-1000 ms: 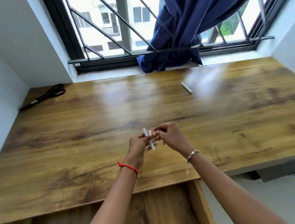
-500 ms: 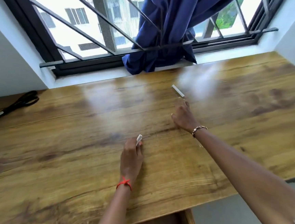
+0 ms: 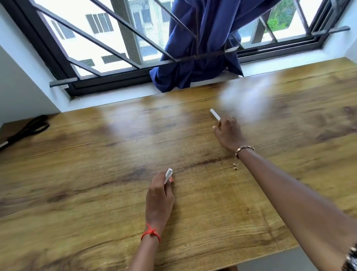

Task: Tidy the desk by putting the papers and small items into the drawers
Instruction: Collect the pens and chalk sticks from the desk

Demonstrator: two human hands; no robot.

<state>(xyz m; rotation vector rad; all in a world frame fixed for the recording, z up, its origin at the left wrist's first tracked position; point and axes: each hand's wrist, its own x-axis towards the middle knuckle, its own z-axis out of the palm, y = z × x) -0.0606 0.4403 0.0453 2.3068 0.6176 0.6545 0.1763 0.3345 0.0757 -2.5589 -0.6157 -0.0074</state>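
Note:
My left hand [image 3: 159, 198] rests on the wooden desk [image 3: 92, 197] and grips a short white stick [image 3: 168, 175], whose tip pokes out past my fingers. A second white stick [image 3: 214, 114] lies on the desk further back. My right hand [image 3: 229, 131] is stretched out to it, with the fingertips at its near end; whether they touch it is unclear. The fingers of that hand are loosely bent and hold nothing. No drawer shows clearly; only a strip of wood appears below the desk's front edge.
Black scissors [image 3: 17, 134] lie at the far left of the desk by the wall. A blue curtain [image 3: 199, 68] hangs onto the window sill behind. The desk's front edge [image 3: 270, 254] is near the bottom of the view.
A second ago both hands held the white stick together over the open drawer. Since then my left hand has kept it and settled on the desk, while my right hand reached forward to the second stick.

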